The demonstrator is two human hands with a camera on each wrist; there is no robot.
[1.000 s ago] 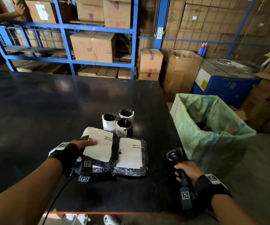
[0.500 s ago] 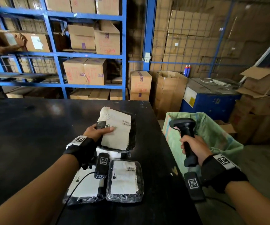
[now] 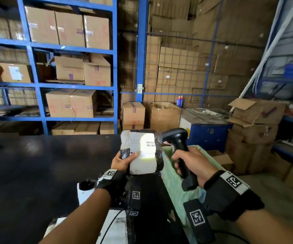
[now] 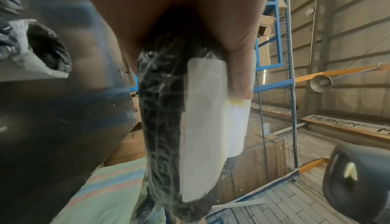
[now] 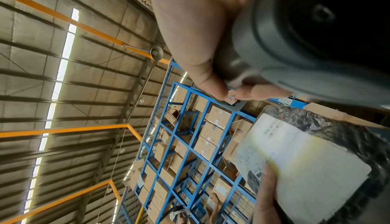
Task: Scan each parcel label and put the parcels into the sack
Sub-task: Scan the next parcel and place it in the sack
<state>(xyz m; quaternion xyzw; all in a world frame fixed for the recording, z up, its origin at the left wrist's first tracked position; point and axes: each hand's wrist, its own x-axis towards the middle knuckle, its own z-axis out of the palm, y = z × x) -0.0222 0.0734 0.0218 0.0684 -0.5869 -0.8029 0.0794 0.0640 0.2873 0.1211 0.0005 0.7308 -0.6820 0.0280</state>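
While a second ago it lay flat near the desk's front edge, the black plastic-wrapped parcel with a white paper label (image 3: 142,152) is now lifted upright, pinched at its lower left corner by the left hand (image 3: 123,162). The right hand (image 3: 193,164) grips the black handheld barcode scanner (image 3: 176,140), raised beside it, and a bright patch falls on the label, so the scan looks under way. The green woven sack (image 3: 175,187) waits just below, at the dark desk's (image 3: 36,173) right edge. Blue metal shelving with cardboard boxes (image 3: 71,67) stands behind.
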